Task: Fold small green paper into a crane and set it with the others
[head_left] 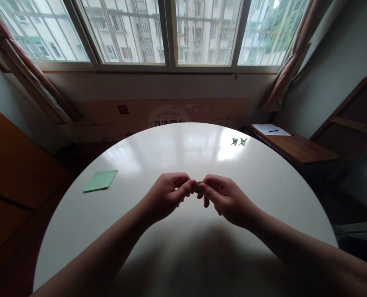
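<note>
Hands (168, 194) (225, 196) pinch-closed on green paper (198, 187)

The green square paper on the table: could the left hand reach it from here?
Probably yes: nothing visible stands on the white tabletop between the left hand and the green square paper, though that hand pinches a small green piece.

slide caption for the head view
Left hand and right hand hold a green piece over a white table, green paper to the left, two green shapes farther back.

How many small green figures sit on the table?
2: one green figure near the far right edge of the white table, another figure immediately right of it.
</note>
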`<move>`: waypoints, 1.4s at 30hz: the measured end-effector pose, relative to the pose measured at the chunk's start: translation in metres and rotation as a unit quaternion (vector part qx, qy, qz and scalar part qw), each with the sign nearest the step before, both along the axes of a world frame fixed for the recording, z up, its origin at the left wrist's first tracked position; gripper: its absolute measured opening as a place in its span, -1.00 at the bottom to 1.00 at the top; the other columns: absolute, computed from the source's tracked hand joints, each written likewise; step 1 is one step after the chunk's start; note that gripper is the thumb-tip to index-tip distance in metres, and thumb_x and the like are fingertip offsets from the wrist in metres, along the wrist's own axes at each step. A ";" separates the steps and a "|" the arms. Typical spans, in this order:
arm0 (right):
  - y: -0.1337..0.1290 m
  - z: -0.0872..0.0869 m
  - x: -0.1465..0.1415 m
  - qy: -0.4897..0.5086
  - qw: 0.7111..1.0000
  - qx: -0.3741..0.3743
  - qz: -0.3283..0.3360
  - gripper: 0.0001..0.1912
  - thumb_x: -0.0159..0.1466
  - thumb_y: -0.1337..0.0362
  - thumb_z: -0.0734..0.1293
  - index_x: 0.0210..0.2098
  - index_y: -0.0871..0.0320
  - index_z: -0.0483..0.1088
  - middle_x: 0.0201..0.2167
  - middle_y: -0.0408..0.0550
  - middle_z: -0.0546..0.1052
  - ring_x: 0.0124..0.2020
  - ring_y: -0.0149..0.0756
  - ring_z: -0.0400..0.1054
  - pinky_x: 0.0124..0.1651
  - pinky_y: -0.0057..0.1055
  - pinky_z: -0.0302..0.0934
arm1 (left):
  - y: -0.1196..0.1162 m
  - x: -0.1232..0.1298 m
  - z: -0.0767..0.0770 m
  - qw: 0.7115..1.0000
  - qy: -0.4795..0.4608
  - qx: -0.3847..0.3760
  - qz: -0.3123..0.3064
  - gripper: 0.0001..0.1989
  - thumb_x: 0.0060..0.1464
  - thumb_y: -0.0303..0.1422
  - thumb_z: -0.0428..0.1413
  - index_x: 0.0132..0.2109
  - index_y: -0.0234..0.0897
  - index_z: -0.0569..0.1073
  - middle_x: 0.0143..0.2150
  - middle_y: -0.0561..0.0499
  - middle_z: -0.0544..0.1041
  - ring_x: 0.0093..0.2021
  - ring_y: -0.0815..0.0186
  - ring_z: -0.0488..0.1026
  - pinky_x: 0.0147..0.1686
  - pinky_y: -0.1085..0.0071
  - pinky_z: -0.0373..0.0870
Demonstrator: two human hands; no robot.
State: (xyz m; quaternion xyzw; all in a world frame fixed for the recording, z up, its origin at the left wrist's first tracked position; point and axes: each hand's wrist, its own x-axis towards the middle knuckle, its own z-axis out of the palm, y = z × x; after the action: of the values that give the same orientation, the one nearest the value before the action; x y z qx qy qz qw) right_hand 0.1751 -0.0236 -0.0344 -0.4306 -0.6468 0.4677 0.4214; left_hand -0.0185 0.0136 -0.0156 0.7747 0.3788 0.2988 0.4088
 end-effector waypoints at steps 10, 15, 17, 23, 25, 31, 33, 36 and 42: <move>0.004 -0.001 0.005 0.041 0.999 -0.010 -0.004 -0.65 0.34 0.02 0.34 -0.38 0.18 0.45 -0.46 -0.07 0.53 -0.57 -0.42 0.32 -0.63 -0.53 0.08 | 0.007 -0.005 0.004 0.996 -0.064 -0.057 0.021 -0.62 0.17 -0.13 0.12 -0.49 -0.31 0.40 -0.62 0.10 0.33 -0.62 0.42 0.29 -0.64 0.52 0.27; 0.009 -0.003 0.009 0.065 0.996 -0.020 -0.049 -0.63 0.34 -0.01 0.32 -0.38 0.18 0.42 -0.43 -0.03 0.54 -0.51 -0.35 0.38 -0.68 -0.55 0.06 | 0.015 -0.009 0.004 0.977 -0.166 -0.071 0.113 -0.62 0.18 -0.15 0.12 -0.50 -0.28 0.31 -0.61 0.13 0.32 -0.65 0.47 0.25 -0.66 0.55 0.25; 0.010 -0.004 0.008 0.066 0.996 -0.021 -0.050 -0.63 0.35 -0.01 0.32 -0.37 0.18 0.43 -0.42 -0.03 0.54 -0.53 -0.36 0.37 -0.68 -0.55 0.06 | 0.012 -0.005 0.001 0.979 -0.157 -0.089 0.091 -0.62 0.15 -0.11 0.14 -0.47 -0.30 0.36 -0.59 0.12 0.33 -0.64 0.46 0.26 -0.68 0.56 0.24; 0.008 -0.004 0.005 0.070 0.997 0.001 -0.021 -0.63 0.31 -0.02 0.37 -0.36 0.20 0.48 -0.44 -0.05 0.53 -0.53 -0.39 0.36 -0.64 -0.53 0.11 | -0.001 0.012 -0.007 0.982 -0.113 -0.152 0.019 -0.75 0.01 -0.21 0.26 -0.36 -0.34 0.49 -0.50 0.07 0.44 -0.55 0.42 0.33 -0.71 0.57 0.28; 0.007 -0.003 0.004 0.062 0.998 0.004 -0.016 -0.68 0.28 0.03 0.41 -0.34 0.20 0.51 -0.44 -0.06 0.54 -0.52 -0.39 0.35 -0.62 -0.52 0.12 | -0.003 0.013 -0.007 0.982 -0.112 -0.147 0.023 -0.79 0.03 -0.25 0.23 -0.36 -0.34 0.51 -0.51 0.08 0.44 -0.57 0.43 0.32 -0.73 0.58 0.26; 0.005 -0.002 0.005 0.030 0.999 -0.015 -0.021 -0.87 0.23 0.25 0.43 -0.35 0.20 0.53 -0.51 -0.14 0.51 -0.61 -0.49 0.23 -0.63 -0.54 0.05 | -0.003 0.010 -0.006 0.993 -0.062 -0.099 0.032 -0.84 0.07 -0.33 0.16 -0.36 -0.36 0.52 -0.57 0.12 0.38 -0.60 0.46 0.29 -0.71 0.59 0.27; 0.005 0.000 0.005 0.030 0.999 -0.035 -0.019 -0.87 0.24 0.26 0.41 -0.39 0.21 0.51 -0.52 -0.15 0.50 -0.66 -0.54 0.16 -0.65 -0.55 0.01 | -0.003 0.009 -0.005 0.994 -0.047 -0.091 0.038 -0.82 0.08 -0.32 0.14 -0.38 -0.36 0.53 -0.58 0.12 0.38 -0.61 0.46 0.28 -0.70 0.59 0.26; 0.005 0.000 0.004 0.046 0.997 -0.067 -0.016 -0.85 0.24 0.24 0.40 -0.37 0.21 0.51 -0.50 -0.13 0.52 -0.67 -0.54 0.16 -0.67 -0.55 -0.02 | -0.002 0.008 -0.003 0.993 -0.046 -0.089 0.060 -0.81 0.06 -0.32 0.15 -0.42 -0.36 0.53 -0.59 0.11 0.39 -0.62 0.48 0.27 -0.70 0.59 0.24; 0.007 -0.001 0.006 0.065 0.991 -0.113 -0.026 -0.82 0.24 0.19 0.40 -0.36 0.20 0.48 -0.42 -0.05 0.55 -0.57 -0.46 0.26 -0.67 -0.59 0.00 | 0.004 0.001 0.004 0.976 -0.143 -0.077 0.146 -0.83 0.00 -0.29 0.19 -0.40 -0.34 0.53 -0.50 0.05 0.47 -0.56 0.44 0.31 -0.70 0.59 0.26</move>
State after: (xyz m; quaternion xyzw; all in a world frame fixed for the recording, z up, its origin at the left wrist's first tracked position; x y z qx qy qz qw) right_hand 0.1807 -0.0166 -0.0356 -0.4613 -0.5494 0.5536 0.4230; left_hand -0.0174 0.0176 -0.0118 0.6262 0.4478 0.4327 0.4692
